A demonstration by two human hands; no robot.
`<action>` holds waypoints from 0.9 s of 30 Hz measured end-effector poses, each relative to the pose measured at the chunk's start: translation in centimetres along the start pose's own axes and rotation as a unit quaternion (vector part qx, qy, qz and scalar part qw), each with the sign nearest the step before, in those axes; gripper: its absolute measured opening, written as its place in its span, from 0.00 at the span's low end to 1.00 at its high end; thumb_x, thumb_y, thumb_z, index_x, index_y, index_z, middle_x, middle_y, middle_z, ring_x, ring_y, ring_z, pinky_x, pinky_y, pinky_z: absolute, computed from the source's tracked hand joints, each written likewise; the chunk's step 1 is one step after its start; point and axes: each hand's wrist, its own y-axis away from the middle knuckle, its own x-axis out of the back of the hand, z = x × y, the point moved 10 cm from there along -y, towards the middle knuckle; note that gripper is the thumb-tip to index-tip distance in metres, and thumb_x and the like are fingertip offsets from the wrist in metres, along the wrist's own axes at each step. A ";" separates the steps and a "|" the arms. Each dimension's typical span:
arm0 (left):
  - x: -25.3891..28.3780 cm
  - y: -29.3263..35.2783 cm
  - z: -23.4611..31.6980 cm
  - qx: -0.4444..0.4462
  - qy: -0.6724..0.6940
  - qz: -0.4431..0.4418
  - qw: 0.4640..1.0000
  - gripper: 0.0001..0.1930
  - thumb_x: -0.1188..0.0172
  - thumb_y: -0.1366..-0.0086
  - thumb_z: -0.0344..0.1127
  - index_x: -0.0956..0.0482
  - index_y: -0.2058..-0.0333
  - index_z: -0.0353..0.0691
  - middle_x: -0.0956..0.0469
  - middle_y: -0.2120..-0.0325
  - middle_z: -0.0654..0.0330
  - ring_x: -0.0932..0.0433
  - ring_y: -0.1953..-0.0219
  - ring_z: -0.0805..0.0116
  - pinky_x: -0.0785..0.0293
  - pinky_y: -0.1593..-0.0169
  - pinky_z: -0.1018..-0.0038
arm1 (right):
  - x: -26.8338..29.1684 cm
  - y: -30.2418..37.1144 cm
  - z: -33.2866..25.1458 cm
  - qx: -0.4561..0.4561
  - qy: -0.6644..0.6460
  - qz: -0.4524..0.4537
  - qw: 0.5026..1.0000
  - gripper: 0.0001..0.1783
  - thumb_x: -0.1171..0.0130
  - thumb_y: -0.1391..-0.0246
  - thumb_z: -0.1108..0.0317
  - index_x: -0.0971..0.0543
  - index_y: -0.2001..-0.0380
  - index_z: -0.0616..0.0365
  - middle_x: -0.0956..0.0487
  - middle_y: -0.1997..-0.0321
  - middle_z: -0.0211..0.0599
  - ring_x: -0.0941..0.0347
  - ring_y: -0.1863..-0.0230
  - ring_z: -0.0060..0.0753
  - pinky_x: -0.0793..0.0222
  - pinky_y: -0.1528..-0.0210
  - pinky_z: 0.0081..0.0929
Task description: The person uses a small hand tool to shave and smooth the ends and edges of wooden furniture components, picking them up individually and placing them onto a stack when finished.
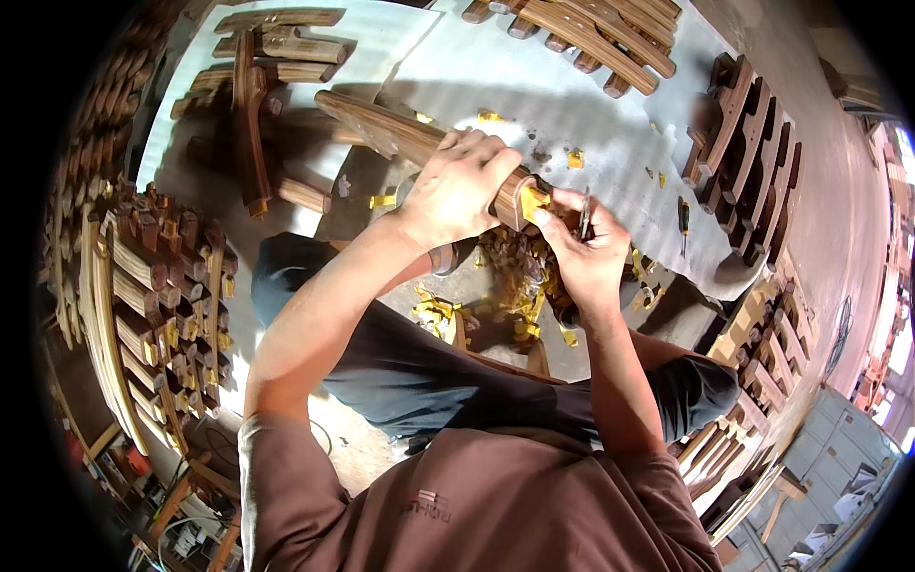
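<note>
My left hand [457,189] is wrapped over a brown wooden bar [376,126], which slants from the upper left down to the middle of the view. A piece of yellow tape [534,202] clings to the bar's near end. My right hand [593,259] is at that end, its thumb and a finger pinching the tape. A thin, dark metal tool [585,217] also sticks up from the right hand's fingers; its lower part is hidden. Below the hands lie crumpled yellow and brown tape scraps [519,267].
Pale sheeting [429,81] covers the work surface, with wooden pieces [286,48] piled far left and slatted pieces [591,38] at the back. Shaped wooden parts [748,143] stand to the right, near an orange-and-black-handled tool [684,217]. Stacked taped parts [157,305] rise at left.
</note>
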 end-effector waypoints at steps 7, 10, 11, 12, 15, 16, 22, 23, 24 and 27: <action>-2.5 0.2 0.2 -0.005 -0.009 -0.056 0.998 0.29 0.30 0.61 0.29 0.27 0.55 0.37 0.24 0.56 0.50 0.27 0.47 0.49 0.34 0.39 0.59 | -1.5 -0.4 -4.0 0.167 0.254 0.002 0.953 0.09 0.33 0.60 0.74 0.24 0.76 0.63 0.21 0.74 0.44 0.26 0.78 0.42 0.29 0.73 0.30; -3.1 0.3 0.4 0.004 -0.013 -0.084 0.996 0.28 0.31 0.59 0.29 0.27 0.55 0.37 0.24 0.55 0.51 0.27 0.46 0.50 0.35 0.37 0.59 | -1.3 -0.9 -3.8 0.152 0.245 -0.001 0.958 0.09 0.34 0.60 0.74 0.26 0.79 0.63 0.23 0.79 0.42 0.28 0.81 0.44 0.30 0.75 0.31; -3.3 0.4 0.5 0.003 -0.017 -0.089 0.996 0.28 0.31 0.59 0.29 0.27 0.55 0.37 0.24 0.55 0.51 0.27 0.46 0.50 0.36 0.37 0.59 | -1.1 -1.1 -3.4 0.136 0.243 -0.003 0.960 0.09 0.34 0.59 0.74 0.26 0.79 0.63 0.24 0.81 0.42 0.28 0.81 0.44 0.31 0.75 0.31; -3.3 0.5 0.5 -0.004 -0.014 -0.088 0.996 0.29 0.31 0.58 0.28 0.28 0.53 0.36 0.24 0.55 0.51 0.27 0.46 0.50 0.35 0.37 0.58 | -1.0 -1.6 -1.9 0.091 0.255 -0.024 0.962 0.09 0.33 0.53 0.71 0.24 0.79 0.62 0.24 0.83 0.38 0.29 0.84 0.35 0.33 0.78 0.27; -2.8 0.2 0.0 0.015 0.006 -0.095 0.995 0.31 0.31 0.59 0.28 0.29 0.52 0.36 0.24 0.55 0.49 0.27 0.46 0.49 0.34 0.37 0.58 | 0.2 -2.3 1.7 -0.110 0.070 -0.045 0.990 0.12 0.34 0.46 0.67 0.22 0.76 0.62 0.23 0.84 0.32 0.31 0.85 0.23 0.35 0.80 0.23; -1.9 -0.1 -0.1 -0.004 -0.010 -0.059 0.998 0.34 0.31 0.61 0.28 0.31 0.50 0.37 0.25 0.56 0.48 0.27 0.46 0.48 0.33 0.39 0.58 | 1.1 -2.3 2.7 -0.153 0.017 -0.033 0.987 0.14 0.36 0.41 0.62 0.21 0.71 0.64 0.22 0.82 0.29 0.31 0.84 0.17 0.37 0.81 0.20; 2.5 -1.0 -0.7 -0.005 0.038 -0.047 0.998 0.37 0.29 0.61 0.30 0.32 0.48 0.38 0.26 0.51 0.47 0.28 0.44 0.46 0.34 0.38 0.59 | 2.7 0.8 3.5 -0.125 0.088 -0.167 0.974 0.21 0.38 0.40 0.60 0.22 0.51 0.67 0.29 0.80 0.22 0.36 0.78 0.15 0.37 0.71 0.19; 2.1 -0.9 -1.1 0.010 0.043 -0.072 0.996 0.37 0.29 0.61 0.30 0.33 0.48 0.38 0.26 0.51 0.47 0.28 0.45 0.46 0.34 0.38 0.59 | 2.0 1.8 1.9 -0.157 0.033 -0.203 0.966 0.22 0.38 0.39 0.59 0.22 0.50 0.67 0.29 0.79 0.23 0.35 0.76 0.16 0.36 0.71 0.20; 1.5 -1.0 -1.3 0.024 0.049 -0.098 0.994 0.37 0.28 0.61 0.30 0.33 0.48 0.37 0.26 0.50 0.47 0.28 0.45 0.46 0.34 0.39 0.60 | 2.1 2.4 1.0 -0.194 0.056 -0.220 0.954 0.23 0.38 0.39 0.60 0.23 0.49 0.68 0.26 0.77 0.28 0.31 0.75 0.19 0.33 0.69 0.23; 0.5 -1.2 -1.1 0.030 0.071 -0.138 0.987 0.37 0.28 0.61 0.29 0.34 0.49 0.36 0.25 0.54 0.47 0.27 0.47 0.44 0.31 0.42 0.60 | 3.3 1.9 -2.4 0.017 0.174 -0.145 0.974 0.20 0.38 0.39 0.63 0.24 0.51 0.70 0.22 0.76 0.34 0.29 0.74 0.21 0.31 0.69 0.25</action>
